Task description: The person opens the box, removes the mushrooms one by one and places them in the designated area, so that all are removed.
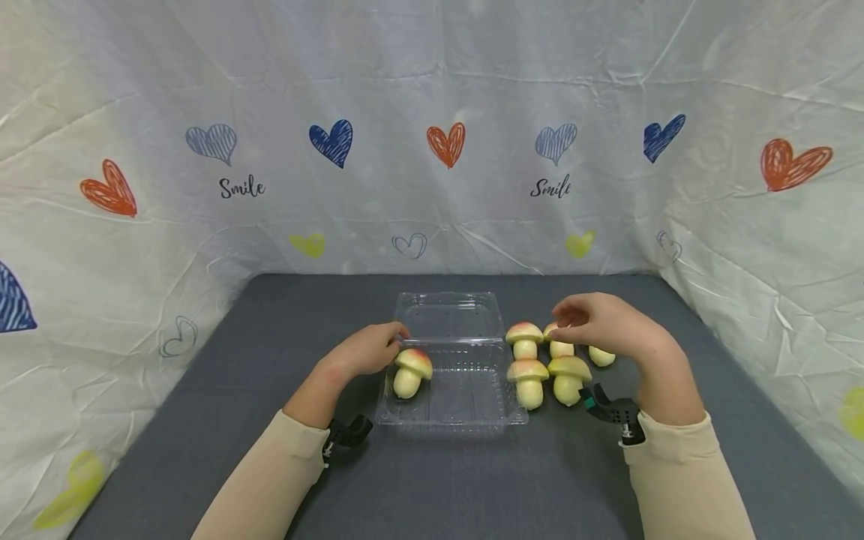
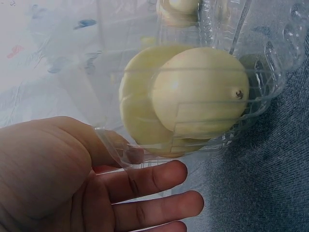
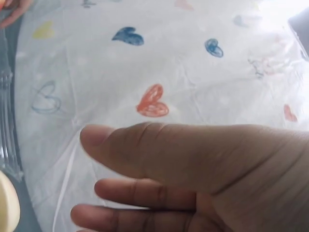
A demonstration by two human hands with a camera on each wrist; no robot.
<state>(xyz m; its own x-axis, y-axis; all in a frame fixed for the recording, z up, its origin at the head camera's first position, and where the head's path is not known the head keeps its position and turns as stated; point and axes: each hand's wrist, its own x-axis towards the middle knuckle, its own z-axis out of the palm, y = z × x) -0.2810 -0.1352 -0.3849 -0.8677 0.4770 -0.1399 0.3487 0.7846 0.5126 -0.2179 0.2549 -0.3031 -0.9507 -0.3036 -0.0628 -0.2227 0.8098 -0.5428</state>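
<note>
A clear plastic clamshell container [image 1: 466, 382] lies open on the table, its lid [image 1: 448, 315] folded back. One mushroom-shaped piece [image 1: 409, 379], with a pale yellow stem and red-tinged cap, sits at its left end; the left wrist view shows this mushroom [image 2: 198, 92] through the plastic wall. My left hand [image 1: 367, 349] pinches the container's left edge near the hinge, thumb against the rim, other fingers extended outside. Over the loose mushrooms right of the container hovers my right hand [image 1: 597, 326]. Its fingers are loosely bent with nothing between thumb and fingers [image 3: 140, 193].
Several similar mushrooms [image 1: 529, 381] stand in a cluster close to the container's right side, one partly hidden under the right hand. A dark grey cloth covers the table [image 1: 432, 480]. White sheeting [image 1: 391, 202] with printed hearts surrounds the back and sides.
</note>
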